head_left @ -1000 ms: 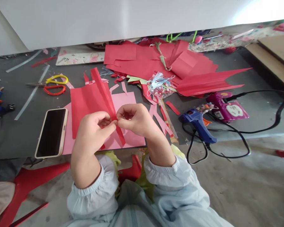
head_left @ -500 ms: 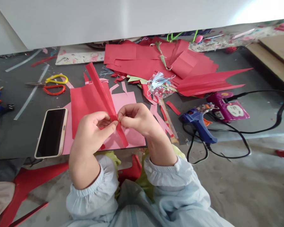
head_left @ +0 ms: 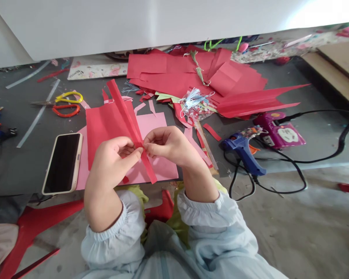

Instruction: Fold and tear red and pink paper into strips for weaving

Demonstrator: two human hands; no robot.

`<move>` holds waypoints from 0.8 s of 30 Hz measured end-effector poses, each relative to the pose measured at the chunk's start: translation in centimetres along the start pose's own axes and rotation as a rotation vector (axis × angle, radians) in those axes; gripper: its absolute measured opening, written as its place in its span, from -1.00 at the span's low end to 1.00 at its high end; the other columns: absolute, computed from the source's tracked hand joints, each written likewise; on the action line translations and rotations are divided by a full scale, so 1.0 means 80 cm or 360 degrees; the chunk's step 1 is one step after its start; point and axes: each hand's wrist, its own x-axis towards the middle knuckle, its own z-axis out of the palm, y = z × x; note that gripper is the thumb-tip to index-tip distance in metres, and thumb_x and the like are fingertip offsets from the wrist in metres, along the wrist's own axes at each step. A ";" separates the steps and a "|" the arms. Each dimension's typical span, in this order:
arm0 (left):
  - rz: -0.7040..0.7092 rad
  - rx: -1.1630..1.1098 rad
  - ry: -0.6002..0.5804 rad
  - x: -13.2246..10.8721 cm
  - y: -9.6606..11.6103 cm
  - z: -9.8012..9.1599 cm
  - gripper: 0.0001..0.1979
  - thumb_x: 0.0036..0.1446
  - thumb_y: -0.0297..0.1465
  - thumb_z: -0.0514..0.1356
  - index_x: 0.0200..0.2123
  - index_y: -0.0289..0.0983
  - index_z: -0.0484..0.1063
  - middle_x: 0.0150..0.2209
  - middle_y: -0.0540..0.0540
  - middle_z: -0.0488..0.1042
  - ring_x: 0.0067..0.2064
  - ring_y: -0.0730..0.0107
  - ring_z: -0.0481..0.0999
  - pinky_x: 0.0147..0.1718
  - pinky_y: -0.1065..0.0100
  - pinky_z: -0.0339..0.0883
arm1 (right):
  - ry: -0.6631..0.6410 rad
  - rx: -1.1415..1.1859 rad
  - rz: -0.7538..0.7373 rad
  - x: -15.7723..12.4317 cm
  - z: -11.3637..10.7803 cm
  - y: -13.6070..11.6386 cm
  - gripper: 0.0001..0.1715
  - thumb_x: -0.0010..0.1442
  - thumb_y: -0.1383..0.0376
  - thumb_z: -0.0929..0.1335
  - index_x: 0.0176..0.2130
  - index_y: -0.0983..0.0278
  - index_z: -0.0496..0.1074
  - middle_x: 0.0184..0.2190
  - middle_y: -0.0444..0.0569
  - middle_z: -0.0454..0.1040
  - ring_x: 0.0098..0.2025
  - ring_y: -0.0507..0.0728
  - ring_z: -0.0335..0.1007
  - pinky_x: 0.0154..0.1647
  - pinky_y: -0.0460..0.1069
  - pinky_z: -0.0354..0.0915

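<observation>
A sheet of red paper [head_left: 104,124], partly pleated into a narrow folded strip, is held up over a pink sheet [head_left: 159,128] on the dark mat. My left hand [head_left: 112,161] pinches the folded strip from the left, fingers closed on it. My right hand [head_left: 170,145] pinches the same fold from the right, thumb and fingers pressed together. The two hands meet at the middle of the strip. The unfolded part of the red paper spreads out to the left, behind my left hand.
A phone [head_left: 62,162] lies left of the paper. Scissors [head_left: 65,104] with yellow and red handles lie beyond. A blue glue gun [head_left: 242,153] with black cord, a purple device [head_left: 279,133], and a pile of red paper sheets [head_left: 197,73] lie to the right.
The pleated strip's far end has tilted slightly left and its near end has swung out a little. Both hands stay pinched on the fold, almost in place.
</observation>
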 end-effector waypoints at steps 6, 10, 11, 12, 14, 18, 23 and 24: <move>0.0087 0.0021 0.0047 0.001 0.005 0.004 -0.85 0.03 -0.32 0.31 -0.49 -0.26 0.48 -0.49 -0.01 0.56 -0.42 0.43 0.53 -0.43 0.46 0.36 | 0.0108 -0.0161 -0.0144 0.000 0.003 0.001 -0.91 -0.13 0.34 0.41 -0.55 0.33 0.43 -0.63 -0.23 0.33 -0.56 -0.10 0.16 -0.56 -0.15 0.12; 0.0172 0.0002 0.0162 0.002 0.009 0.012 -0.89 0.01 -0.38 0.31 -0.50 -0.25 0.48 -0.50 0.01 0.56 -0.42 0.43 0.54 -0.41 0.47 0.38 | 0.0203 -0.0166 -0.0183 -0.001 0.007 0.000 -0.85 -0.13 0.30 0.42 -0.56 0.32 0.38 -0.65 -0.25 0.24 -0.56 -0.11 0.05 -0.58 -0.14 0.03; 0.0193 -0.0007 0.0186 0.002 0.009 0.014 -0.90 0.01 -0.39 0.31 -0.50 -0.25 0.48 -0.50 0.01 0.56 -0.42 0.43 0.54 -0.41 0.47 0.39 | 0.0237 -0.0156 -0.0191 -0.001 0.008 0.000 -0.85 -0.13 0.30 0.42 -0.56 0.31 0.37 -0.65 -0.26 0.23 -0.56 -0.11 0.04 -0.57 -0.13 0.02; 0.0211 -0.0018 0.0213 0.002 0.009 0.016 -0.91 0.00 -0.40 0.30 -0.50 -0.25 0.48 -0.50 0.02 0.56 -0.42 0.43 0.55 -0.41 0.46 0.40 | 0.0269 -0.0139 -0.0195 0.000 0.010 0.000 -0.85 -0.13 0.30 0.41 -0.57 0.31 0.36 -0.65 -0.25 0.22 -0.56 -0.10 0.04 -0.57 -0.13 0.01; 0.0243 -0.0064 0.0260 0.003 0.009 0.019 -0.91 0.00 -0.41 0.30 -0.51 -0.25 0.48 -0.50 0.01 0.56 -0.41 0.41 0.56 -0.39 0.45 0.42 | 0.0313 -0.0095 -0.0192 0.000 0.012 -0.001 -0.84 -0.15 0.29 0.40 -0.59 0.30 0.34 -0.66 -0.25 0.21 -0.56 -0.10 0.04 -0.57 -0.12 0.00; 0.0247 -0.0300 0.0288 0.003 0.007 0.022 -0.88 -0.02 -0.35 0.35 -0.49 -0.26 0.50 -0.46 -0.03 0.59 -0.38 0.37 0.58 -0.34 0.41 0.48 | 0.0334 0.0013 -0.0192 0.001 0.014 -0.001 -0.88 -0.15 0.30 0.39 -0.58 0.30 0.38 -0.66 -0.24 0.25 -0.58 -0.10 0.08 -0.57 -0.12 0.04; 0.0100 -0.0470 0.0281 0.001 0.007 0.020 -0.80 0.00 -0.26 0.37 -0.41 -0.27 0.52 -0.40 -0.07 0.61 -0.31 0.30 0.62 -0.25 0.34 0.53 | 0.0219 0.0145 -0.0174 0.000 0.009 -0.005 -0.92 -0.07 0.32 0.40 -0.52 0.31 0.45 -0.63 -0.21 0.38 -0.59 -0.08 0.24 -0.54 -0.13 0.22; 0.0077 -0.0464 0.0275 0.001 0.006 0.019 -0.79 0.01 -0.25 0.37 -0.41 -0.27 0.52 -0.40 -0.07 0.61 -0.31 0.30 0.62 -0.25 0.33 0.52 | 0.0202 0.0149 -0.0171 -0.001 0.007 -0.006 -0.93 -0.06 0.32 0.40 -0.51 0.31 0.46 -0.62 -0.20 0.40 -0.59 -0.08 0.26 -0.54 -0.13 0.25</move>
